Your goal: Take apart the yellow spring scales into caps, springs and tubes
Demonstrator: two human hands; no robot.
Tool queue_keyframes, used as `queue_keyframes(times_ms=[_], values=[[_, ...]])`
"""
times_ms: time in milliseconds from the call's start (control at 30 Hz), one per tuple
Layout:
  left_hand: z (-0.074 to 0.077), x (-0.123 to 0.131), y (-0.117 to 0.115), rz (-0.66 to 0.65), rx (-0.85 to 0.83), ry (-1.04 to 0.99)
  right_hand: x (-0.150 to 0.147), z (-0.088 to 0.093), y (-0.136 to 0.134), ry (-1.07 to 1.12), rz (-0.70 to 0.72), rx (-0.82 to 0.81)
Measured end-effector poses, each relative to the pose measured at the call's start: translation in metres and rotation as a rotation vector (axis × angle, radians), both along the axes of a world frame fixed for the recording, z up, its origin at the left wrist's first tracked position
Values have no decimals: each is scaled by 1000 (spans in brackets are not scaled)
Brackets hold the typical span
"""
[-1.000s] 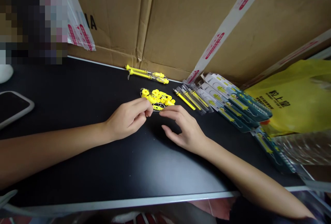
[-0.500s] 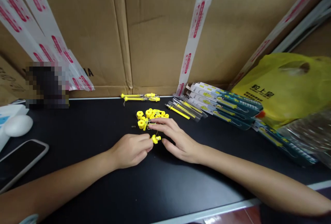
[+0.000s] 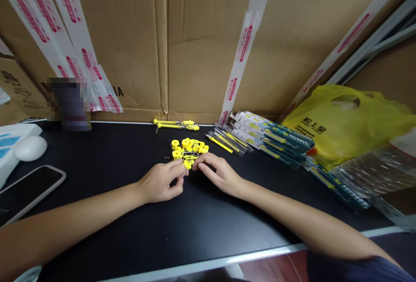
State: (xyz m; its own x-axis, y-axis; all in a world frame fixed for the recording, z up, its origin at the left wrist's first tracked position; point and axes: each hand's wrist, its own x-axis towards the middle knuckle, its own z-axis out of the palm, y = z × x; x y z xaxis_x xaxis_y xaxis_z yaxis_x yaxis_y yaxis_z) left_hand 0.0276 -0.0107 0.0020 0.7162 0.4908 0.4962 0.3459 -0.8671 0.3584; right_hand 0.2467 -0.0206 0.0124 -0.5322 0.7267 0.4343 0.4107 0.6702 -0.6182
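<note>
Between the thumb and fingers of my left hand (image 3: pixel 162 181) is a small yellow plastic part (image 3: pixel 187 165). My right hand (image 3: pixel 224 174) is closed in a pinch right beside that part; what its fingertips hold, if anything, is too small to make out. Just beyond both hands lies a cluster of yellow plastic pieces (image 3: pixel 186 143), some round with a hole in the middle, with thin metal wire hooks among them. To the left of the cluster a tiny coil spring (image 3: pixel 167 157) rests on the black table (image 3: pixel 195 230).
Assembled yellow rods with hooks (image 3: pixel 177 126) lie at the back edge. Clear tubes with yellow strips (image 3: pixel 224 141) lie right of the cluster, beside stacked printed boxes (image 3: pixel 273 139) and a yellow plastic bag (image 3: pixel 344 121). A phone (image 3: pixel 29 193) and a white device (image 3: pixel 19 143) are at left.
My right hand's spread fingers have drawn together into a pinch beside the yellow part. My left hand has moved slightly toward the cluster, still gripping the part. The camera view has shifted somewhat.
</note>
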Motion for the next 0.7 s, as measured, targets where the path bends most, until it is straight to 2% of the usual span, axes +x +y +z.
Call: queue_keyframes(times_ms=[133, 267, 367, 500, 567, 700], values=[[1, 1, -1, 102, -50, -24, -3, -3, -2, 14, -25, 12], [-2, 1, 2, 247, -79, -55, -6, -4, -5, -18, -11, 105], [-5, 0, 3, 306, -86, -75, -9, -4, -7, -79, 15, 187], [-3, 1, 0, 257, -224, -165, -11, -5, -8, -131, 35, 263], [-1, 1, -3, 225, -260, -134, -11, -6, -8, -121, 24, 277], [1, 1, -3, 244, -164, -17, -9, -8, -7, -96, 10, 273]])
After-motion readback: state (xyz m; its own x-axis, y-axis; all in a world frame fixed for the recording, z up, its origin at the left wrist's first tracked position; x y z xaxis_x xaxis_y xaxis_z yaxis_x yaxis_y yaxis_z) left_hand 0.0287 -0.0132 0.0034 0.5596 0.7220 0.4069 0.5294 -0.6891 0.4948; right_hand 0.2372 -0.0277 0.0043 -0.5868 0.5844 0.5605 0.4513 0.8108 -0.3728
